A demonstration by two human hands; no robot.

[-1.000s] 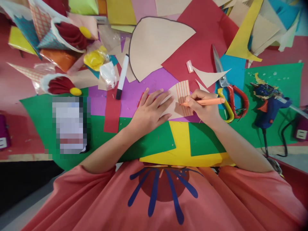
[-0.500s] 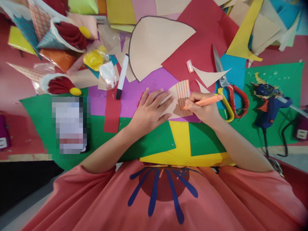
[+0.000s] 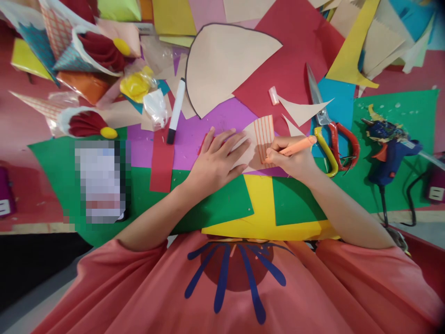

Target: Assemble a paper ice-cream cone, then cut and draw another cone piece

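My right hand [image 3: 294, 160] is closed around an orange marker [image 3: 298, 145], its tip low on a cream paper piece [image 3: 248, 132]. Several orange stripes run down the right end of that piece. Flat on the paper's left part lies my left hand [image 3: 219, 155], fingers spread, covering much of it. A red scrap peeks out beside the left fingers, mostly hidden. Just right of my right hand are scissors [image 3: 335, 144] with red and yellow handles. A small pale pink cap [image 3: 274, 96] and cream offcuts [image 3: 306, 110] lie above the striped piece.
A cream sheet with a dark curved edge [image 3: 222, 65] lies farther back, a black-and-white marker [image 3: 176, 111] left of it. At the right is a blue glue gun [image 3: 391, 155] with its cord. Decorated paper cones [image 3: 86, 51] and a blurred-out phone [image 3: 100, 181] occupy the left.
The orange marker's tip has shifted slightly down and left along the stripes, my right hand moving with it. My left hand stays in place on the paper.
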